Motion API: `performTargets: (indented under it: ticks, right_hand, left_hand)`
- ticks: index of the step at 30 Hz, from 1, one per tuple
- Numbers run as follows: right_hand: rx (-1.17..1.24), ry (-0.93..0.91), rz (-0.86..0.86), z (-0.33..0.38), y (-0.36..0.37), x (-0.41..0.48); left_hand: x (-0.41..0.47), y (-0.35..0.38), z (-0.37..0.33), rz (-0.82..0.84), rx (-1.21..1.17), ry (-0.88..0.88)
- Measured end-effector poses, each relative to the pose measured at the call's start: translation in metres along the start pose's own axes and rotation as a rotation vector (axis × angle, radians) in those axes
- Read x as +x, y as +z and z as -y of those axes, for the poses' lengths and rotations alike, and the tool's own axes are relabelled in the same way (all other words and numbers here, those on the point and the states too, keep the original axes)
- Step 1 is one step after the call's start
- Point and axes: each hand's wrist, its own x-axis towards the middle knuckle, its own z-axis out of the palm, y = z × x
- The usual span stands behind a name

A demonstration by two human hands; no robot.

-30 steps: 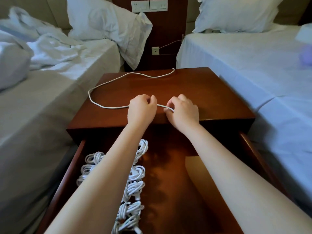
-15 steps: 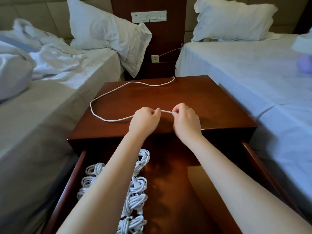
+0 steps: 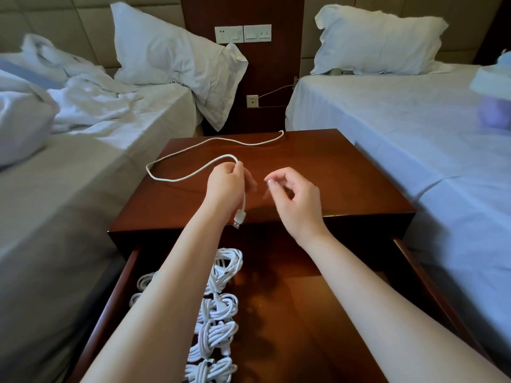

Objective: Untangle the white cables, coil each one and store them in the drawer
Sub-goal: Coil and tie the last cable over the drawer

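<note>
Pinching the cable just above its plug, the left hand is the nearer one. The slack runs off left, then curves across the nightstand to its far edge. Right hand hovers just beside, loosely curled, holding nothing. Cable's thin, white, limp, no knots I can see.

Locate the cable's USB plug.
Head view, centre-left: the USB plug dangles from the left hand on its cable, at the nightstand's front edge, left of the right hand.
</note>
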Motion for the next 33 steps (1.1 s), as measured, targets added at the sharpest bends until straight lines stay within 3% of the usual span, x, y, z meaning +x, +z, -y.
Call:
performTargets:
  ticks: [5, 11, 18, 24, 30, 33]
  right_hand:
    - [0.032, 0.055, -0.060, -0.001, -0.013, 0.010]
    - [-0.123, -0.119, 0.108, -0.011, -0.023, 0.018]
    - [-0.129, -0.091, -0.044, -0.010, -0.029, 0.019]
    - [-0.005, 0.011, -0.165, -0.009, -0.035, 0.022]
    - [0.109, 0.017, -0.167, -0.005, -0.033, 0.019]
    - [0.092, 0.011, -0.065, -0.007, -0.026, 0.018]
  left_hand:
    - [-0.008, -0.005, -0.014, 0.294, -0.067, -0.027]
    - [-0.021, -0.016, -0.029, 0.621, 0.006, 0.020]
    - [-0.027, -0.007, -0.032, 0.680, 0.007, 0.120]
    - [-0.033, -0.002, -0.032, 0.859, -0.087, 0.037]
    - [-0.034, -0.007, -0.037, 0.965, -0.121, 0.054]
    - [-0.035, -0.009, -0.040, 1.013, -0.283, 0.087]
